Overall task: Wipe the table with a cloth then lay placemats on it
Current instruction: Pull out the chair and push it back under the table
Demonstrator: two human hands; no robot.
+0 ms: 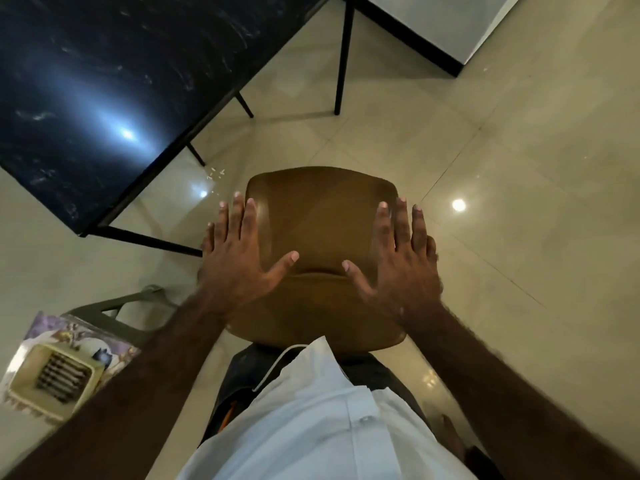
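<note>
The black marble-patterned table [104,81] fills the upper left, its top bare and shiny with a light glare. Directly below me stands a brown chair [322,209]. My left hand [239,251] lies over the chair's left side and my right hand [401,254] over its right side. Both hands have fingers spread and hold nothing; whether they touch the chair I cannot tell. No cloth is in view. A patterned mat-like sheet [52,330] lies at the lower left under a cream tray.
A cream tray [52,379] with dark sticks in it rests on a grey stool [117,310] at the lower left. Black table legs [343,57] stand on the glossy beige tile floor [519,202]. A pale wall with a black skirting [408,32] runs at the upper right.
</note>
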